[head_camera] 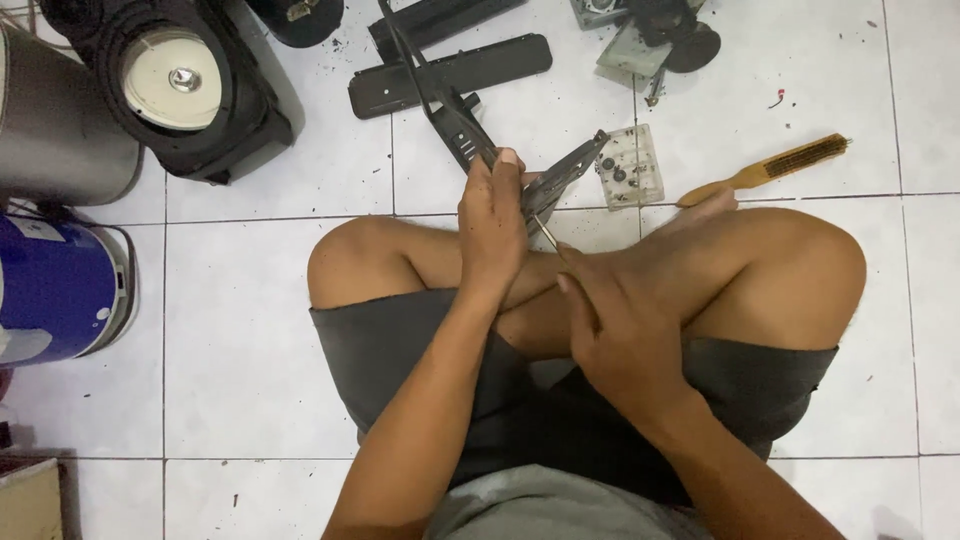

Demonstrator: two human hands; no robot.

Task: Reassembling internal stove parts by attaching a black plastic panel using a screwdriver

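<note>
Left hand (492, 225) clamped round black bracket (455, 120) above crossed knees; right hand (620, 335) closed on thin screwdriver (546, 235), tip at bracket's grey end. Could slip off and jab left fingers — grip one-handed, unsupported. Loose screw might roll past parts box (630, 167) onto tiles (250, 300).

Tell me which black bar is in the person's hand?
The thin black bar slanting up from the left hand, which grips its lower end. The two wider black bars lie flat on the tiles, untouched.
</note>
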